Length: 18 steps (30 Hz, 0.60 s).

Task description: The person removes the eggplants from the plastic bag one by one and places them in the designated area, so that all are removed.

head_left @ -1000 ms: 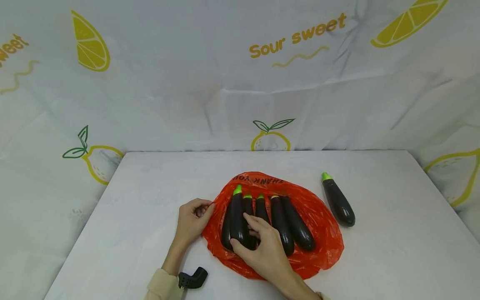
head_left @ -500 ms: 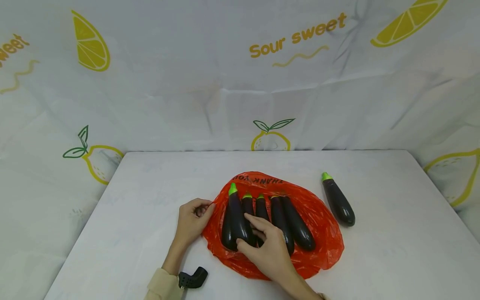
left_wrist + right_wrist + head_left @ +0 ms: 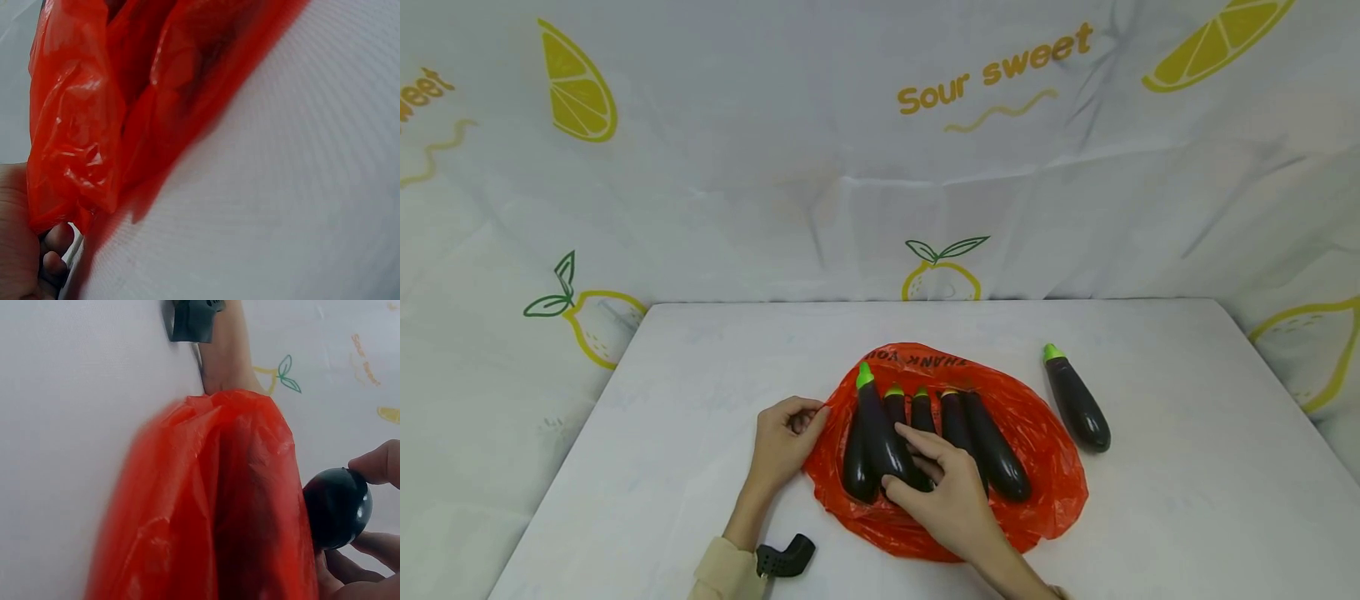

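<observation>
In the head view a red plastic bag [image 3: 1048, 479] printed "THANK YOU" lies spread on the table. My left hand [image 3: 784, 442] pinches its left edge; the left wrist view shows the bunched red film [image 3: 75, 137] at that hand. Between the thumb and fingers of my right hand [image 3: 951, 496] is the thick end of a glossy dark eggplant [image 3: 880, 433], its green tip pointing away and to the left. This eggplant overlaps others in the bag, among them one at the left [image 3: 855, 471] and one at the right [image 3: 996, 450]. Its rounded end [image 3: 337, 509] shows in the right wrist view.
Another eggplant [image 3: 1077, 404] lies outside the bag, on the white table [image 3: 1187, 467] to its right. A black wrist-worn device [image 3: 786, 557] juts from the left sleeve [image 3: 727, 571]. Behind the table hangs a white cloth [image 3: 737, 167] with lemon prints.
The right hand has shifted a little to the right with the thick end of its eggplant, while the green tip has swung left and farther away. The left hand stays at the bag's edge.
</observation>
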Tool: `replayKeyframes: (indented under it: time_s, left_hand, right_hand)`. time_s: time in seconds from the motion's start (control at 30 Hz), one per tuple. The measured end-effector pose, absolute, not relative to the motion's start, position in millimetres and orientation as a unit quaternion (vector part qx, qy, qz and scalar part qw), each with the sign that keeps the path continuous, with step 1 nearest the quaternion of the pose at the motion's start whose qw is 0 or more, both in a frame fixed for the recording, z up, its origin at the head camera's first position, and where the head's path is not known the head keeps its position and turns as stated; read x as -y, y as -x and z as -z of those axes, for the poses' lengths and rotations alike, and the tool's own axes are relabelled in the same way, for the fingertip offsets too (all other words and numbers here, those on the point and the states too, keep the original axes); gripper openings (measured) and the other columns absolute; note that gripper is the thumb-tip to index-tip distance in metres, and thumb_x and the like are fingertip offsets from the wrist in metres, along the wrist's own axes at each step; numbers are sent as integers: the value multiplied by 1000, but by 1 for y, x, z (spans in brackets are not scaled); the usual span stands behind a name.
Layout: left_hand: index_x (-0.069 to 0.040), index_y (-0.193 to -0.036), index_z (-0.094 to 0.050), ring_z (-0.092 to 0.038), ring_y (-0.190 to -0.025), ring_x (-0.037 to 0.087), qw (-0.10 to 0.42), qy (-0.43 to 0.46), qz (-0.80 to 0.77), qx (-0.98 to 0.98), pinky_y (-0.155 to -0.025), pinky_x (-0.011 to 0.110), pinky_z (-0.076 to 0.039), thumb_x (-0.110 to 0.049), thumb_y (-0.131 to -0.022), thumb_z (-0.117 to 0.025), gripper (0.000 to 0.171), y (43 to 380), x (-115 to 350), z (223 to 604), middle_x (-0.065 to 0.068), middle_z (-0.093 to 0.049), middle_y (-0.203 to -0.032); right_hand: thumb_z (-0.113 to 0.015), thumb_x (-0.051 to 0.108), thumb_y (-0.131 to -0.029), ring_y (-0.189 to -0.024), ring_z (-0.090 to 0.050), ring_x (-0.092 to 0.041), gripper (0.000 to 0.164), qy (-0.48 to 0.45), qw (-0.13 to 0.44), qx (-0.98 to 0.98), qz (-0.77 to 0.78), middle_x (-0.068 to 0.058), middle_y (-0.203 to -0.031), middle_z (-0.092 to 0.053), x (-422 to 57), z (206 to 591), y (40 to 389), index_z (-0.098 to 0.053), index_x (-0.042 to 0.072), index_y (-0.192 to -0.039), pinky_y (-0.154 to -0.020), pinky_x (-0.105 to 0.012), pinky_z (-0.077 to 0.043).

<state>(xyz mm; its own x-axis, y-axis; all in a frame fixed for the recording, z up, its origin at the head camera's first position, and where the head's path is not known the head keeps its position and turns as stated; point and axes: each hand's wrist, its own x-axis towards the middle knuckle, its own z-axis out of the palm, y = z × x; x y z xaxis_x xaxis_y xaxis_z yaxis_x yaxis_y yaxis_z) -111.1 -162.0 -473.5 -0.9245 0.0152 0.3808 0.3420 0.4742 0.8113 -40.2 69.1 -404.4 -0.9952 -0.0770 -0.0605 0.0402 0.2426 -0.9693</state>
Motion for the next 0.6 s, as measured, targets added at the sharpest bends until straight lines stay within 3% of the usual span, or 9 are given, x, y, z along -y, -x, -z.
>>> replayKeyframes:
  time_s: [0.2,0.6]
  left_hand:
    - [-12,-94,-79,-48,-64,3,164,118,513,834,-57,19,-45,-7,-87,-78,8,116,168,486,1,-67,-73]
    - [-14,-94,-79,-49,-65,3,166,127,517,830,-57,19,-46,-10,-89,-78,6,116,169,486,-1,-68,-73]
  right_hand:
    - [-83,5,-79,-120,-66,-25,56,14,43,-785,617,-10,-137,-65,-79,398,40,-69,13,-132,-96,-35,-58]
    - [-81,5,-83,-123,-64,-29,56,21,20,-799,600,-12,-142,-62,-98,394,45,-65,11,-137,-98,-39,-56]
